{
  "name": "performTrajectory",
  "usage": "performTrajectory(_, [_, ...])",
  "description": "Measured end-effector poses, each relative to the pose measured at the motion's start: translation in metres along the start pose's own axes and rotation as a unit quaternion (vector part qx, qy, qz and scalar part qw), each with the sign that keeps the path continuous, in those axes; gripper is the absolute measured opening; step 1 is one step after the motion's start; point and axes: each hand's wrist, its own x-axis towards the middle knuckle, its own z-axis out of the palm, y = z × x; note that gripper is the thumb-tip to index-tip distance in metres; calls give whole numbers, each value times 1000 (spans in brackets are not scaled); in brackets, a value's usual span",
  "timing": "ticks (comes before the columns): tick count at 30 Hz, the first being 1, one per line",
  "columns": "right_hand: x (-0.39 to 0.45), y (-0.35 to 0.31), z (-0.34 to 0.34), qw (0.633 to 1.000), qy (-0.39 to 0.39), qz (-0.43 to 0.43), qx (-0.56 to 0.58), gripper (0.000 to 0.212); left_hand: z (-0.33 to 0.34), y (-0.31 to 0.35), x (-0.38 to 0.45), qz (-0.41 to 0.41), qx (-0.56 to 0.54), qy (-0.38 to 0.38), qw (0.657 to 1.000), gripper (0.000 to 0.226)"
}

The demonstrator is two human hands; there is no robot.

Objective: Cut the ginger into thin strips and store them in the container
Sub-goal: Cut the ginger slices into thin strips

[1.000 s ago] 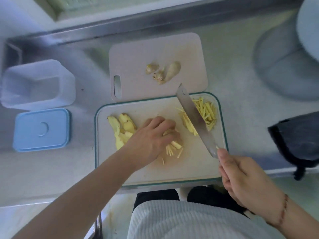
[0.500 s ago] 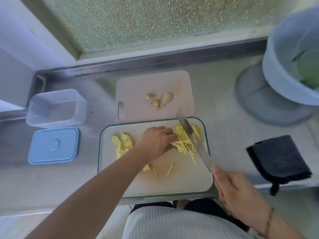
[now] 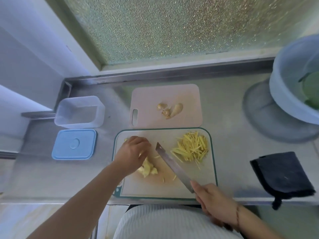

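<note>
Steel knife (image 3: 174, 167) gripped in right hand (image 3: 216, 203); left hand (image 3: 132, 153), fingers curled, over ginger slices (image 3: 147, 169).

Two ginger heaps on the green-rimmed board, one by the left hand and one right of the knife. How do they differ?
The ginger slices are broad, flat pieces in a small heap under the left hand, not yet cut into strips. The ginger strips are thin, long sticks in a larger, spread pile, untouched, right of the knife held by the right hand. Both are pale yellow and lie on the same cutting board.
</note>
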Motion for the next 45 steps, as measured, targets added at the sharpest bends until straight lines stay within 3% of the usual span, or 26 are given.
performTrajectory(5, [1,9,-4,998,-43,45,-26,68,-2,-14,-24,21,30,-1,999,35])
performTrajectory(12, [13,-17,-24,997,-13,61,51,58,-10,-15,-23,49,65,-126,989,55])
performTrajectory(18, [23,-39,-21,993,2,51,111,57,-29,-23,-10,74,46,-174,981,48])
performTrajectory(23, [18,-34,-1,993,-39,77,81,58,-32,-24,0,132,109,-161,972,35])
performTrajectory(26, [18,-33,-1,993,-16,84,87,58,-33,-21,4,133,123,-140,973,31])
performTrajectory(30, [19,-35,-5,989,31,81,117,58,-36,-22,4,78,69,-136,985,14])
performTrajectory(35, [10,-34,3,987,44,71,138,59,-45,-17,0,-68,-59,-108,990,21])
performTrajectory(41, [-3,-30,16,985,62,79,138,59,-44,0,1,-240,-250,-16,938,30])
performTrajectory(43, [-7,-30,18,984,77,72,144,58,-37,25,6,-270,-299,-27,915,32])
performTrajectory(45, [-11,-32,19,982,94,72,149,58,-21,45,8,-253,-292,-52,921,36])
